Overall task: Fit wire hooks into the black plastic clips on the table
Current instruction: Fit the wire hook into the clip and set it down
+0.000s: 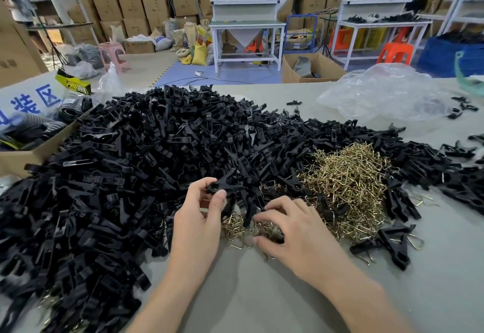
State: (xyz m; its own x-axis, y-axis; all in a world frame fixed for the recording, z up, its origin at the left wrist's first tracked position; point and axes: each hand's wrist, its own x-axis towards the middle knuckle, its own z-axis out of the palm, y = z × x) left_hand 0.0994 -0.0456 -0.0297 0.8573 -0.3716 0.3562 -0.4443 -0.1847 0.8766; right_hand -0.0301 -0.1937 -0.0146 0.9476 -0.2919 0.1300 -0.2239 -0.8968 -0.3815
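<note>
A huge heap of black plastic clips (146, 154) covers the left and middle of the grey table (262, 293). A tangle of brass-coloured wire hooks (348, 191) lies to its right, with a smaller scatter of hooks (235, 230) near my hands. My left hand (199, 217) pinches one black clip (222, 186) between thumb and fingers, just above the heap. My right hand (293, 233) lies palm down over the small scatter, its curled fingertips touching the hooks; whether it holds one is hidden.
A few assembled clips with hooks (392, 241) lie at the right. A cardboard box (26, 154) of black parts stands at the left edge, a crumpled clear plastic bag (387, 92) at the back right. Workbenches, stools and stacked cartons fill the room behind.
</note>
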